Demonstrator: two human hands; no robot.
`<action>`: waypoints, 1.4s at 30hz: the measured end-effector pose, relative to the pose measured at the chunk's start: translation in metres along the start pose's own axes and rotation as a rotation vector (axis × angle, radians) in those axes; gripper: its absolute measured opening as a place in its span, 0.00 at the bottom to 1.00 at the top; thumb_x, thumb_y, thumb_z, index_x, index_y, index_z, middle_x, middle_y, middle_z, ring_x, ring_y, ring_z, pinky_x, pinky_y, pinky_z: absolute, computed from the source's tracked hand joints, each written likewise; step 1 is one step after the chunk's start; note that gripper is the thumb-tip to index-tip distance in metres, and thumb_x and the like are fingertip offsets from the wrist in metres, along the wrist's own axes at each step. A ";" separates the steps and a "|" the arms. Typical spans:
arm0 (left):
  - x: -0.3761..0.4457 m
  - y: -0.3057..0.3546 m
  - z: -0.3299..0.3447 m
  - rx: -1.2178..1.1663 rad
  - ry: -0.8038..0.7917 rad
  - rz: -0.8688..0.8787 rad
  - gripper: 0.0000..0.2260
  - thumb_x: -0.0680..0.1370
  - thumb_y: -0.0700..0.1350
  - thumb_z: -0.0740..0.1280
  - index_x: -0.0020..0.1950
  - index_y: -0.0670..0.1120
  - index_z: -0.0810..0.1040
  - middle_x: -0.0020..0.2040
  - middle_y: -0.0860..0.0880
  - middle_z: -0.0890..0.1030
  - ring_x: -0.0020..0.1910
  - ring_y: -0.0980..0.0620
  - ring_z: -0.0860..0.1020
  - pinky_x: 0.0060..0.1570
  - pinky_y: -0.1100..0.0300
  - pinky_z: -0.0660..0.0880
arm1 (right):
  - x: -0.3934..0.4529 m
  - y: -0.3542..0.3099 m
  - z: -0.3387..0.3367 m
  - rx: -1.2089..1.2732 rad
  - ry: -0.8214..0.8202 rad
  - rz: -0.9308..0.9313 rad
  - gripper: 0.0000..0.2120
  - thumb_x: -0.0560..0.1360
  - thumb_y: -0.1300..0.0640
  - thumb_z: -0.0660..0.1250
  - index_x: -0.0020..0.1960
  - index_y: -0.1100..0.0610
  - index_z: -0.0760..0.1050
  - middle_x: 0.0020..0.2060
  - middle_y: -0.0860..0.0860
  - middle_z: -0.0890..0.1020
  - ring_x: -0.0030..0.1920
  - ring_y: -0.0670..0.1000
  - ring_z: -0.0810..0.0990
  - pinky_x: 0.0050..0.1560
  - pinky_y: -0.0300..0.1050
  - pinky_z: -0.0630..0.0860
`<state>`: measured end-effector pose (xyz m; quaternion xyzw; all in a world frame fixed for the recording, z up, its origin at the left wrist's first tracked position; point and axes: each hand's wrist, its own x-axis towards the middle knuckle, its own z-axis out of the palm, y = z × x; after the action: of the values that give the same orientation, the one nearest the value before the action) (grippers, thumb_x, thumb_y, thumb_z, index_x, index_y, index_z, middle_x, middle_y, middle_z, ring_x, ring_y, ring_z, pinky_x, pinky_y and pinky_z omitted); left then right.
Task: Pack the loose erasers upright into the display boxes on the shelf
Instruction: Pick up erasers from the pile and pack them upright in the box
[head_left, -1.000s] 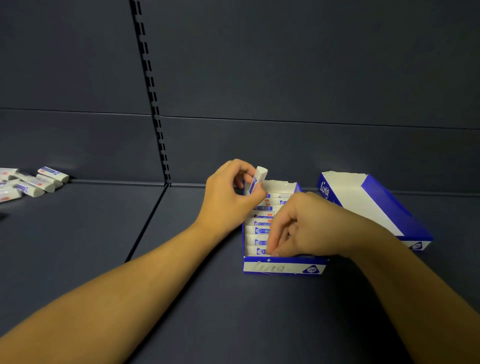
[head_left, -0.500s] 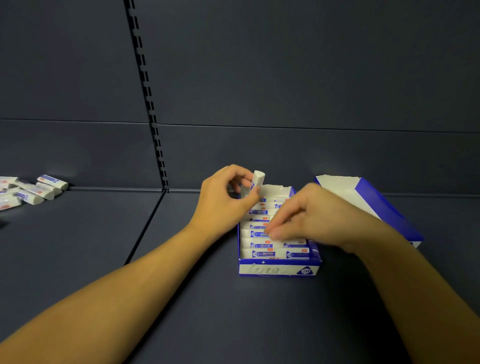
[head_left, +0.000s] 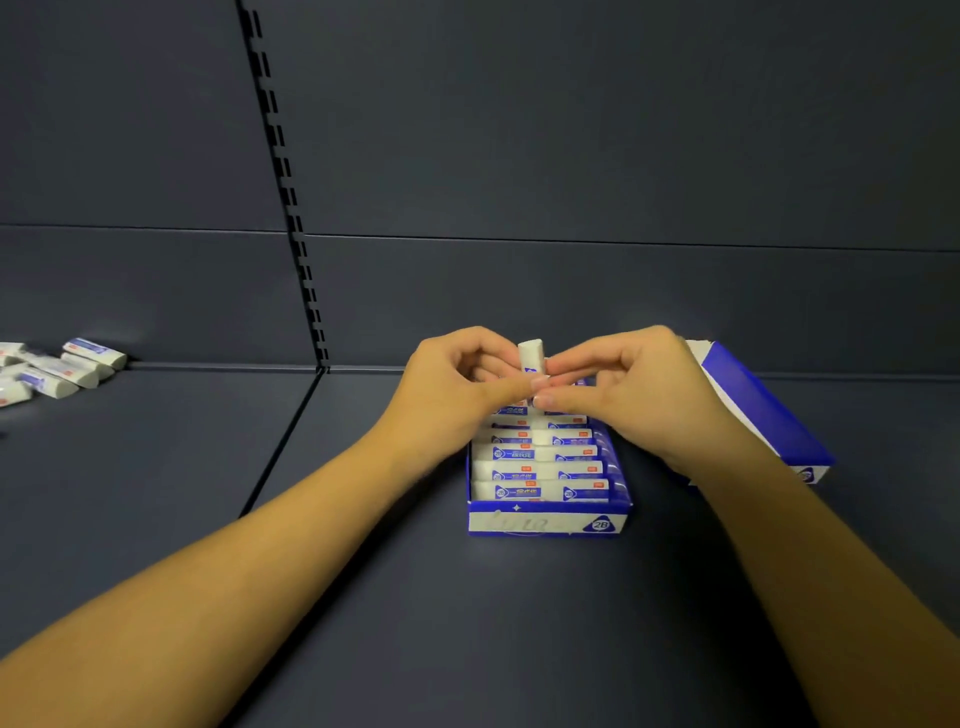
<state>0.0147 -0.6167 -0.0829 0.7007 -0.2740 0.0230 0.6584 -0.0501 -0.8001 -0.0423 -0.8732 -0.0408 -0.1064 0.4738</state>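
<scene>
- Over the back of the near display box (head_left: 545, 519), holding one eraser (head_left: 531, 353) upright between both hands, its white end poking up above the fingertips.
- Left hand (head_left: 457, 384) pinching the eraser from the left side, fingers curled round it, thumb tip pressing at the front.
- Right hand (head_left: 634, 384) closing on the same eraser from the right, fingertips (head_left: 543, 400) meeting the left thumb just below the white end.
- Both hands drawn together, touching at the fingertips, clamped on that single eraser.
- Inside the near display box, standing in neat rows: packed erasers (head_left: 540, 470), white with blue labels, filling the front and middle; back rows hiding under the hands.
- Sitting on the dark shelf (head_left: 363, 597), blue and white front panel of the box facing the camera, marked "2B".
- Just right of it and partly behind the right wrist, lying tilted: a second display box (head_left: 753, 410), blue outside; inside not visible.
- Far left on the shelf, well apart from the boxes, lying flat in a small heap: the loose erasers (head_left: 57, 366).
- Behind everything, rising up the dark back wall: a slotted upright strip (head_left: 291, 208).
</scene>
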 end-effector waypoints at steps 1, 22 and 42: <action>0.000 0.000 0.000 -0.010 -0.001 -0.020 0.09 0.71 0.42 0.78 0.47 0.43 0.82 0.42 0.40 0.85 0.44 0.37 0.84 0.50 0.39 0.81 | 0.000 0.000 0.001 0.009 0.004 0.013 0.10 0.68 0.54 0.78 0.45 0.43 0.80 0.36 0.39 0.85 0.41 0.39 0.85 0.35 0.32 0.80; 0.003 -0.001 -0.014 0.090 -0.073 0.009 0.02 0.77 0.40 0.73 0.45 0.44 0.85 0.40 0.47 0.86 0.42 0.49 0.84 0.45 0.56 0.80 | -0.004 -0.005 -0.010 0.205 -0.109 0.218 0.07 0.77 0.64 0.70 0.54 0.63 0.82 0.26 0.48 0.82 0.21 0.42 0.72 0.21 0.33 0.64; 0.003 -0.012 -0.021 0.590 -0.173 0.199 0.01 0.76 0.44 0.74 0.46 0.49 0.86 0.42 0.56 0.83 0.41 0.55 0.79 0.40 0.67 0.74 | -0.007 -0.026 -0.022 -0.689 -0.659 0.088 0.07 0.73 0.50 0.75 0.49 0.47 0.80 0.55 0.43 0.83 0.58 0.46 0.80 0.40 0.30 0.76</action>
<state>0.0293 -0.5986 -0.0897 0.8305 -0.3776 0.1060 0.3955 -0.0650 -0.8041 -0.0109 -0.9676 -0.1141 0.1892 0.1224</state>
